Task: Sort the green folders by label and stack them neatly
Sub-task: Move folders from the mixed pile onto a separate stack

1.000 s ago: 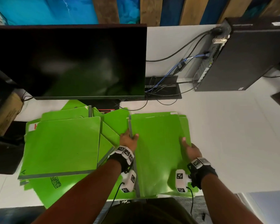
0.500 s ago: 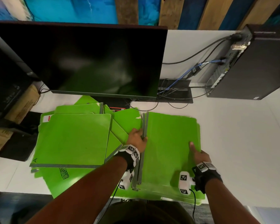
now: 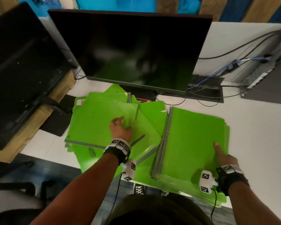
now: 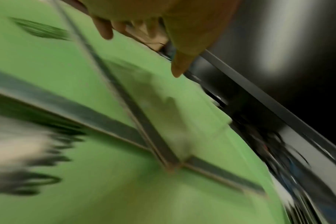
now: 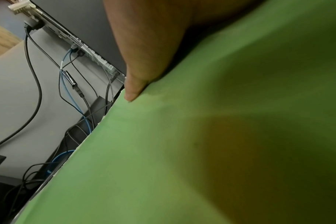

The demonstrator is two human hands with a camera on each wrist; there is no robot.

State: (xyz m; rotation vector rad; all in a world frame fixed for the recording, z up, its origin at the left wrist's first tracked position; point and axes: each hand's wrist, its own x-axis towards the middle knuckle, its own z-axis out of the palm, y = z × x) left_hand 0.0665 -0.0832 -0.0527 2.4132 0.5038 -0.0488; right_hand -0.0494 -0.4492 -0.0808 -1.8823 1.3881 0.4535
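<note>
A squared-up stack of green folders [image 3: 193, 140] with grey spines lies at the desk's front right. My right hand [image 3: 224, 157] holds its right edge, thumb [image 5: 140, 68] pressed on the top folder [image 5: 201, 151], while the fingers are hidden by the folders. A loose, fanned pile of green folders [image 3: 96, 124] lies to the left, below the monitor. My left hand [image 3: 120, 129] hovers over the pile's top folder with loose fingers [image 4: 104, 30] and holds nothing. The left wrist view is blurred, with crossing grey folder spines [image 4: 153, 144] below the hand.
A black monitor [image 3: 136, 49] stands right behind the folders. A black computer tower [image 3: 269, 82] with trailing cables [image 3: 217, 73] sits at the back right. At the left are a black case and a cardboard box [image 3: 23, 111]. Bare white desk [image 3: 258, 135] lies right of the stack.
My left hand let go of the right stack's spine and swung left over the loose pile. My right hand stayed on the stack's right edge.
</note>
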